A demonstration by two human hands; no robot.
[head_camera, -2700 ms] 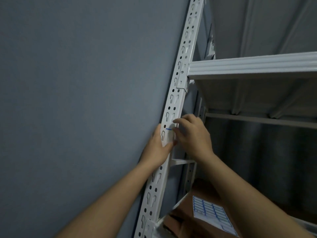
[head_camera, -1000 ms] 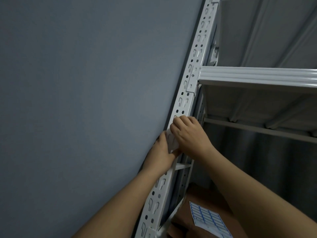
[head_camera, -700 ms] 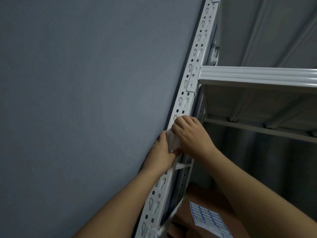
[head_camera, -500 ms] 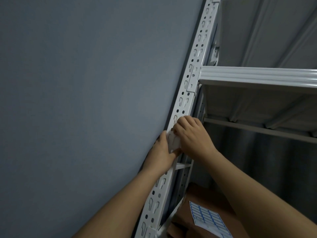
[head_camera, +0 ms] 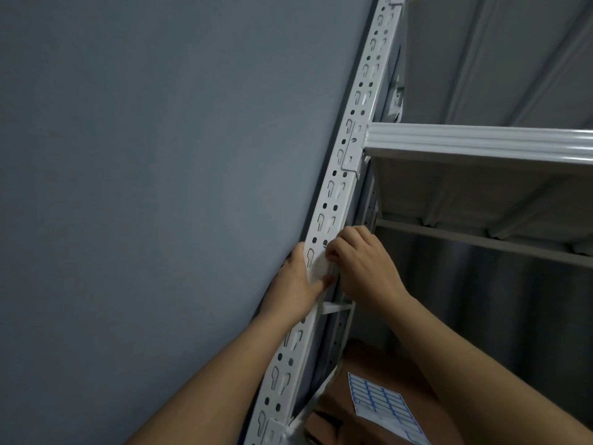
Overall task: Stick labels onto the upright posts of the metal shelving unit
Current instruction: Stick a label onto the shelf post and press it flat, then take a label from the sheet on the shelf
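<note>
Down at the bottom right, a sheet of blue-bordered labels (head_camera: pixel 383 403) lies on a brown cardboard box (head_camera: pixel 359 358) on the lower level, partly cut off by the right forearm. Above, a white shelf beam (head_camera: pixel 481 141) hooks into the perforated white upright post (head_camera: pixel 356 123), with the ribbed underside of the shelf deck (head_camera: pixel 465 194) behind it and a thinner cross bar (head_camera: pixel 481 240) beneath.

Both hands are up at the post, just below that beam. The left hand (head_camera: pixel 296 287) wraps the post from the wall side, thumb lying across the front face and pressing the lower edge of a small white label (head_camera: pixel 317 268). The right hand (head_camera: pixel 362 264) comes in from the shelf side, fingers curled, fingertips (head_camera: pixel 333 248) pinching the label's top right corner against the metal. So the label sits flat on the post's front face, between the two hands, covering a keyhole slot or two.

A plain grey-blue wall (head_camera: pixel 160 187) fills the left, right beside the post. Dim light throughout.
</note>
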